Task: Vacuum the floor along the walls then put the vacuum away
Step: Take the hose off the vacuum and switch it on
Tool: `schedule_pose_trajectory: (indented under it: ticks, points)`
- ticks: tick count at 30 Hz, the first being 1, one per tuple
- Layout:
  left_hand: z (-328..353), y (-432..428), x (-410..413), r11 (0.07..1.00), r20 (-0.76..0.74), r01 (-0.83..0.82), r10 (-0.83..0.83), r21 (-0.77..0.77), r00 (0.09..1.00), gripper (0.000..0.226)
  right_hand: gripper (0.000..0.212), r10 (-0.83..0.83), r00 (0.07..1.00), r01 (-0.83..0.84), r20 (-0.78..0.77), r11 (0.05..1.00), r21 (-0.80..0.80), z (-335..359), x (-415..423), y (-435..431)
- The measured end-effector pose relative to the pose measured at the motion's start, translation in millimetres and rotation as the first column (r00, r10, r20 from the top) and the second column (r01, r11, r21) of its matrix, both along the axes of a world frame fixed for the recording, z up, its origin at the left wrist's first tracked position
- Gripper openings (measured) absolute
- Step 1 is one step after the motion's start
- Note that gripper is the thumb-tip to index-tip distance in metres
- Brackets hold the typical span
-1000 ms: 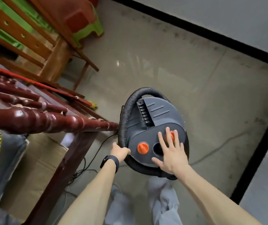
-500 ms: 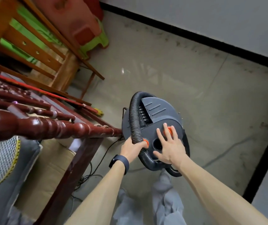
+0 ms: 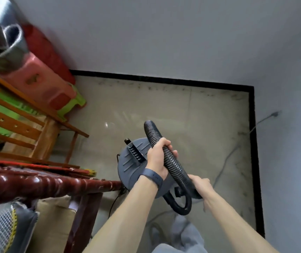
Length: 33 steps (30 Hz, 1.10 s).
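Observation:
A round grey vacuum cleaner (image 3: pixel 127 167) stands on the pale tiled floor (image 3: pixel 200 114), close to a dark red wooden rail. Its black ribbed hose (image 3: pixel 173 167) rises from the body, loops low near my feet and points up and away at its free end. My left hand (image 3: pixel 158 156), with a dark wristband, grips the hose partway along. My right hand (image 3: pixel 199 186) holds the hose lower down, near where it joins the body. The vacuum's front panel is hidden behind my arms.
A carved dark red rail (image 3: pixel 45 181) juts in from the left. Behind it stand a wooden chair frame (image 3: pixel 42 125) and stacked pink and green plastic stools (image 3: pixel 42 84). Grey walls with a black skirting (image 3: pixel 253 143) form a corner ahead. A thin cable (image 3: pixel 224 161) trails across the floor.
My left hand lifted the hose up off the vacuum's rim. My right hand left the orange button on top and moved down onto the hose. My view swung up toward the corner.

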<state>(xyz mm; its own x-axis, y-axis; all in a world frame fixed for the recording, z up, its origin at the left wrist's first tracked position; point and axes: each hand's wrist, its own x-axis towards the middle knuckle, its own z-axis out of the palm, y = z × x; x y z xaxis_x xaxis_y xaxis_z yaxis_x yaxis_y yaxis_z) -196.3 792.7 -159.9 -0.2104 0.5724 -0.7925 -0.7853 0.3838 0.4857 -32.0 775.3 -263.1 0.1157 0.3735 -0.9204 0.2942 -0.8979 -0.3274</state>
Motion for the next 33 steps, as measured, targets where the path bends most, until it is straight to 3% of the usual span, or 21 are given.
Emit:
schedule_pose_trajectory:
  ticks: [2, 5, 9, 12, 14, 16, 20, 22, 25, 28, 33]
  points:
    - [24, -2, 11, 1.000, 0.031, 0.008, -0.009, 0.029, 0.999, 0.016, 0.052, -0.301, 0.952, 0.300, -0.063, 0.954, -0.021, 25, 15, -15]
    - [58, -9, 16, 0.997, 0.051, 0.026, -0.030, 0.067, 0.998, 0.015, 0.016, -0.626, 0.737, 0.594, -0.253, 0.780, -0.198, 57, 34, -34]
    - [92, -26, 1, 0.991, 0.089, 0.030, -0.042, 0.132, 0.995, 0.017, 0.028, -0.790, 0.434, 0.806, -0.432, 0.555, -0.206, 92, 57, -42]
    - [109, -34, -27, 0.986, 0.105, 0.031, -0.049, 0.162, 0.993, 0.016, 0.027, -0.748, 0.354, 0.835, -0.561, 0.523, -0.170, 124, 68, -42]
    - [116, -38, -46, 0.985, 0.093, 0.034, -0.051, 0.170, 0.994, 0.016, 0.020, -0.689, 0.362, 0.826, -0.628, 0.549, -0.127, 148, 74, -35]
    - [120, -42, -59, 0.985, 0.061, 0.070, -0.080, 0.159, 0.995, 0.014, 0.029, -0.647, 0.364, 0.831, -0.670, 0.551, -0.081, 175, 80, -24]
    - [119, -50, -62, 0.971, -0.024, 0.229, -0.228, 0.062, 0.973, 0.011, 0.024, -0.531, 0.352, 0.833, -0.771, 0.553, -0.001, 230, 90, -2]
    - [121, -54, -55, 0.912, -0.191, 0.399, -0.411, -0.100, 0.891, 0.021, 0.015, -0.394, 0.374, 0.803, -0.840, 0.590, 0.081, 258, 90, 5]
    - [128, -52, -43, 0.805, -0.431, 0.539, -0.590, -0.249, 0.683, 0.019, 0.011, -0.178, 0.428, 0.762, -0.886, 0.598, 0.248, 295, 91, 12]
    - [158, -32, -28, 0.785, -0.561, 0.599, -0.571, -0.160, 0.599, 0.025, 0.020, -0.017, 0.527, 0.674, -0.850, 0.617, 0.405, 314, 92, 14]
    - [264, 9, 31, 0.602, -0.747, 0.792, -0.482, 0.098, 0.459, 0.041, 0.025, 0.347, 0.690, 0.351, -0.635, 0.607, 0.713, 345, 100, 21]
